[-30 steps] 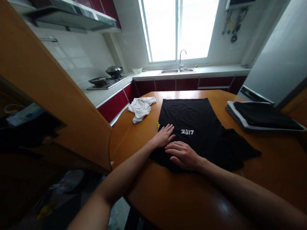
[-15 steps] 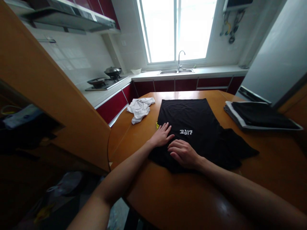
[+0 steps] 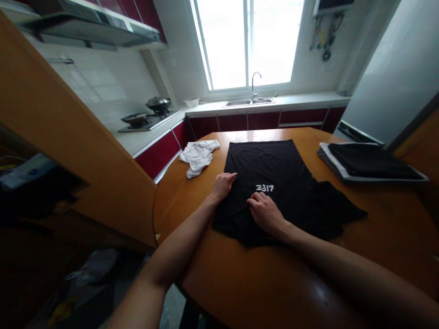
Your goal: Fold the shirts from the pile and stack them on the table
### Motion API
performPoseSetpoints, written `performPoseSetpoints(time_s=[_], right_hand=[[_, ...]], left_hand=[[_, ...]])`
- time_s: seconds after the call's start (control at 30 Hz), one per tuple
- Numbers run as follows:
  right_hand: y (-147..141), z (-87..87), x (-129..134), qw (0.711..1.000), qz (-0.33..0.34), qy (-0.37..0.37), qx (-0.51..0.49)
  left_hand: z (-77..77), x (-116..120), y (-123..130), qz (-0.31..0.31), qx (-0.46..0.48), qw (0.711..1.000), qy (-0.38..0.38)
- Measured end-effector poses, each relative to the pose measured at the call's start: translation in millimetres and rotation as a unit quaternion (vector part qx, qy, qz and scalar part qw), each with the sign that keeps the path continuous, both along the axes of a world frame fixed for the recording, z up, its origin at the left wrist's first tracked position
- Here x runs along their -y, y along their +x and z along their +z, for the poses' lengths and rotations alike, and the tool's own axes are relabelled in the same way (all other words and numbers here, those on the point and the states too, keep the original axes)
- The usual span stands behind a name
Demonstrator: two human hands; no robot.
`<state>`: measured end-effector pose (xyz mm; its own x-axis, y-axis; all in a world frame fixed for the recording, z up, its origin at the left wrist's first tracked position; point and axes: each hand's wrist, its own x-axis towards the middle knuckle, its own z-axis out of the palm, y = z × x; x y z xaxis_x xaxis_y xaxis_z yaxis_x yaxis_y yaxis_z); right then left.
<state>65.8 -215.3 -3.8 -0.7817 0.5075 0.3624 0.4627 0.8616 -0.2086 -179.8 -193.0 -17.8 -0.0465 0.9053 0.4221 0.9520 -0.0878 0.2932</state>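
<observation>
A black T-shirt [image 3: 274,160] lies spread on the table, with white lettering near its middle and one sleeve [image 3: 343,203] sticking out to the right. My left hand [image 3: 223,186] is closed on the shirt's left edge, thumb and fingers pinched together. Just below the lettering, my right hand [image 3: 265,211] is closed with its fingertips pinching the black cloth. Some of the fabric under both hands is hidden.
The round wooden table [image 3: 240,278] carries a crumpled white garment [image 3: 199,156] at the far left. A stack of folded clothes [image 3: 370,161] lies on the right. Beyond are a sink [image 3: 238,103], pans [image 3: 158,104] on a stove, and a wooden panel [image 3: 113,169] at left.
My left hand has gone from lying flat with fingers spread to pinching the left edge. My right hand has shifted slightly right and up, fingers bent into the cloth. A yellow patch is no longer visible.
</observation>
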Motion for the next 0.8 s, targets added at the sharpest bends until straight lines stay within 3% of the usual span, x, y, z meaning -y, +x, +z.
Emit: performPoseSetpoints(time_s=[0.33,0.53,0.8], right_hand=[[1,-1.7,-4,0.997,-0.008,0.036,0.063],[2,4.7,-4,0.997,-0.002,0.066,0.048],[7,13.5,6,0.992,0.030,0.101,0.070]], left_hand=[[9.2,3,11,-0.037,0.026,0.997,0.068],[7.5,3,14,-0.044,0.070,0.991,0.105],[-2.3,1,17,-0.106,0.093,0.989,0.039]])
